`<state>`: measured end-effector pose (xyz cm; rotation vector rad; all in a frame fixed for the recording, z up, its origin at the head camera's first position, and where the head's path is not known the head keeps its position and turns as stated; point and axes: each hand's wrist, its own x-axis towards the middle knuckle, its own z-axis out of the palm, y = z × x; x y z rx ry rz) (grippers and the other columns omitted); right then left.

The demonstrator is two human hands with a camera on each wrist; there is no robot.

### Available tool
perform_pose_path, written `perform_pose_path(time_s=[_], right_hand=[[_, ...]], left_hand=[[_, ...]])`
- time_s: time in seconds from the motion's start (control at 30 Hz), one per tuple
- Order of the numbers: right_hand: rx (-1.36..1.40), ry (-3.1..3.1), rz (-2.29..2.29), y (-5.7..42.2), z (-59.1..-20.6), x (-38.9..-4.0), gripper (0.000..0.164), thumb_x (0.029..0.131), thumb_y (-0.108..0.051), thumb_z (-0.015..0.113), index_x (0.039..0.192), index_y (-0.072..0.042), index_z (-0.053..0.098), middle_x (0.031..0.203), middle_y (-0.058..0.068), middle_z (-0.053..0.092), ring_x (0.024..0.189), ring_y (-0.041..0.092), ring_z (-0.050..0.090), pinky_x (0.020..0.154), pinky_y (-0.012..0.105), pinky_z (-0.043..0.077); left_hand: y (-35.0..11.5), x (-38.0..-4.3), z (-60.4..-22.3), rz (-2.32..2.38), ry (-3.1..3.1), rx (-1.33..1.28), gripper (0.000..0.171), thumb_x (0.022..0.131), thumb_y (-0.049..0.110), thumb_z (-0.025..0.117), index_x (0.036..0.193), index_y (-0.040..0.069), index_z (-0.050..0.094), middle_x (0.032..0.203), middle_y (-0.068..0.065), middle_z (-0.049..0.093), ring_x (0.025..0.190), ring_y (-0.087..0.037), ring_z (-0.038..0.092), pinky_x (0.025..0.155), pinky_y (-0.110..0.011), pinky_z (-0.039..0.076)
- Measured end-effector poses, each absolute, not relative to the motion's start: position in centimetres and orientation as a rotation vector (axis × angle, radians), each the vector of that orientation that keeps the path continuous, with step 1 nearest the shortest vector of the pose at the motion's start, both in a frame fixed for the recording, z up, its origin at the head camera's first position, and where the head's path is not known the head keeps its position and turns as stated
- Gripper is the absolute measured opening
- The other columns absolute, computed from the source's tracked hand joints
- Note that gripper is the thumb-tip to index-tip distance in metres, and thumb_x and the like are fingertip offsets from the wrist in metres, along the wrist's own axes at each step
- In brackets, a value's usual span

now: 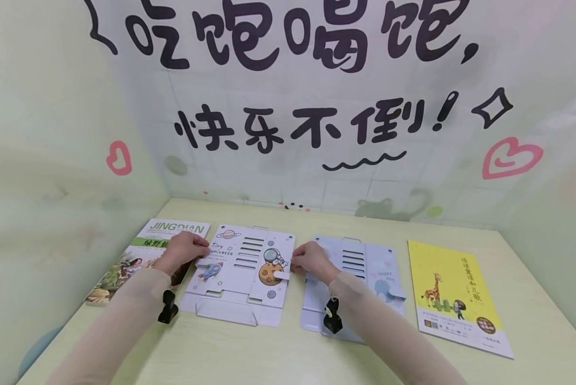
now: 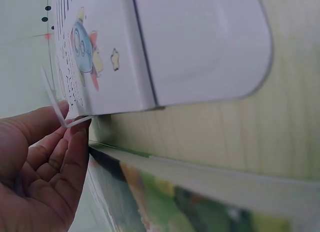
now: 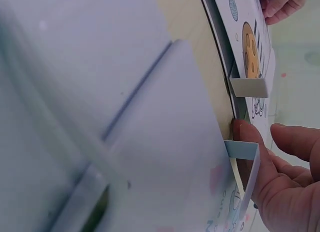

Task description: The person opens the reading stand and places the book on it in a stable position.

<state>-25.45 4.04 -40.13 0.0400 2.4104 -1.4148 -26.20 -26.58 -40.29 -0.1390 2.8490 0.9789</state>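
Note:
A white book stand (image 1: 239,272) printed with an astronaut and "Tiny universe" lies on the table between both hands. My left hand (image 1: 185,251) pinches the small white page clip (image 2: 61,111) at its left edge, thumb on one side and fingers behind. At the opposite edge my right hand (image 1: 312,259) has its thumb and index finger either side of the board's rim. In the right wrist view the white stand's other clip (image 3: 250,86) sticks up just beyond those fingertips. A pale blue book stand (image 1: 379,262) lies under my right wrist, partly hidden by it.
A picture book (image 1: 145,235) titled "JINGDIAN" lies at the left, partly under my left forearm. At the far right is a yellow book (image 1: 453,272) with a giraffe. A printed wall (image 1: 288,182) closes off the table's (image 1: 297,358) back.

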Motion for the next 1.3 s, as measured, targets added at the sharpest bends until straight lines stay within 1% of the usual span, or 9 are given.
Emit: perform_pose_path(time_s=[0.23, 0.47, 0.6, 0.73, 0.9, 0.97, 1.03, 1.17, 1.3], right_hand=[[0.086, 2.36, -1.458, 4.1, -40.3, -25.4, 0.018, 0.089, -0.001, 0.06, 0.105, 0.006, 0.064, 0.091, 0.015, 0.069, 0.078, 0.018, 0.069, 0.071, 0.025, 0.056], [0.104, 2.3, -1.549, 4.2, -40.5, -25.4, 0.022, 0.09, 0.0, 0.058, 0.11, 0.008, 0.061, 0.092, 0.018, 0.068, 0.075, 0.016, 0.068, 0.071, 0.025, 0.056], [0.108, 2.271, -1.605, 4.2, -40.6, -25.3, 0.024, 0.09, 0.001, 0.058, 0.112, 0.009, 0.06, 0.093, 0.019, 0.068, 0.073, 0.015, 0.067, 0.071, 0.025, 0.056], [0.102, 2.269, -1.633, 4.3, -40.7, -25.3, 0.025, 0.09, 0.0, 0.058, 0.113, 0.008, 0.059, 0.094, 0.019, 0.068, 0.072, 0.013, 0.066, 0.072, 0.024, 0.055], [0.1, 2.273, -1.679, 4.3, -40.9, -25.2, 0.025, 0.089, 0.0, 0.06, 0.113, 0.007, 0.06, 0.097, 0.018, 0.067, 0.073, 0.012, 0.067, 0.071, 0.024, 0.055], [0.089, 2.273, -1.708, 4.3, -40.9, -25.0, 0.025, 0.089, 0.001, 0.059, 0.113, 0.007, 0.059, 0.096, 0.016, 0.066, 0.072, 0.012, 0.066, 0.07, 0.024, 0.055], [0.083, 2.274, -1.745, 4.2, -41.0, -25.0, 0.025, 0.088, 0.002, 0.059, 0.112, 0.007, 0.059, 0.094, 0.015, 0.064, 0.071, 0.012, 0.064, 0.069, 0.023, 0.055], [0.093, 2.261, -1.834, 4.0, -41.0, -24.9, 0.024, 0.085, 0.006, 0.059, 0.11, 0.007, 0.058, 0.089, 0.012, 0.06, 0.069, 0.012, 0.061, 0.068, 0.024, 0.056], [0.095, 2.233, -1.914, 3.7, -41.0, -24.6, 0.026, 0.084, 0.009, 0.059, 0.109, 0.008, 0.056, 0.089, 0.012, 0.058, 0.07, 0.012, 0.057, 0.069, 0.025, 0.056]], left_hand=[[-26.5, -26.1, -40.5, 1.032, 2.815, -0.203, 0.029, 0.086, 0.011, 0.065, 0.109, -0.006, 0.064, 0.101, -0.02, 0.066, 0.082, -0.022, 0.062, 0.069, -0.032, 0.05], [-26.8, -26.0, -41.0, 1.127, 2.78, -0.228, 0.033, 0.089, 0.014, 0.062, 0.116, -0.005, 0.062, 0.113, -0.022, 0.062, 0.093, -0.026, 0.06, 0.074, -0.034, 0.049], [-26.9, -25.8, -41.1, 1.202, 2.751, -0.237, 0.034, 0.09, 0.014, 0.06, 0.118, -0.005, 0.06, 0.115, -0.023, 0.061, 0.094, -0.026, 0.06, 0.077, -0.033, 0.049], [-26.9, -25.6, -41.1, 1.277, 2.711, -0.253, 0.035, 0.092, 0.013, 0.058, 0.121, -0.005, 0.058, 0.118, -0.024, 0.06, 0.096, -0.025, 0.06, 0.078, -0.032, 0.049], [-27.0, -25.3, -41.1, 1.328, 2.715, -0.242, 0.036, 0.093, 0.013, 0.057, 0.124, -0.005, 0.056, 0.122, -0.026, 0.057, 0.101, -0.029, 0.059, 0.08, -0.033, 0.05], [-27.0, -25.2, -41.1, 1.355, 2.712, -0.24, 0.037, 0.093, 0.013, 0.057, 0.125, -0.005, 0.056, 0.122, -0.026, 0.057, 0.102, -0.029, 0.059, 0.08, -0.032, 0.05], [-27.1, -25.1, -41.0, 1.407, 2.688, -0.24, 0.037, 0.093, 0.013, 0.057, 0.125, -0.006, 0.055, 0.123, -0.026, 0.056, 0.099, -0.027, 0.06, 0.078, -0.029, 0.05], [-27.2, -25.1, -40.9, 1.536, 2.62, -0.257, 0.038, 0.093, 0.011, 0.058, 0.126, -0.007, 0.053, 0.12, -0.025, 0.057, 0.087, -0.015, 0.061, 0.071, -0.022, 0.049], [-27.3, -25.0, -40.8, 1.62, 2.561, -0.303, 0.041, 0.092, 0.011, 0.058, 0.128, -0.006, 0.051, 0.115, -0.019, 0.06, 0.078, -0.005, 0.058, 0.068, -0.019, 0.049]])
